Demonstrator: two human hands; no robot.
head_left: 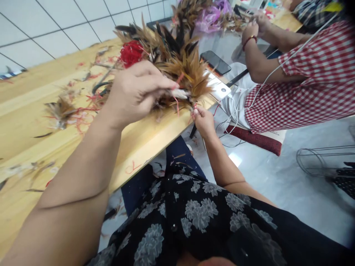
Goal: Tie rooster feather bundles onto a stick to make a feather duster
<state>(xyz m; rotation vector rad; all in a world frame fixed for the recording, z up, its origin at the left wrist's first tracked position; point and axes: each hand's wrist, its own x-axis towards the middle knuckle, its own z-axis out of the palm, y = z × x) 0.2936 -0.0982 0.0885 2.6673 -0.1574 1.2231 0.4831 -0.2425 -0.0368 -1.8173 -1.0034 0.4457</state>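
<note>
My left hand (138,90) is above the table edge, thumb and fingers pinched on a pale, slightly blurred feather piece (181,94). A strand of red thread hangs just below its fingertips. To the right, my right hand (204,121) grips the red-wound base of a brown feather bundle (198,83), whose golden-brown plumes fan upward. The two hands are close but apart. Behind them lies a large heap of brown and black feathers (169,42), with a ball of red thread (131,54) at its left side.
Loose feathers (61,111) and red thread scraps litter the wooden table (146,147). A dark phone (215,62) and a white device (219,85) with cables lie on the right. A co-worker in a checked shirt (310,81) sits close by, near a purple plastic bag (209,18).
</note>
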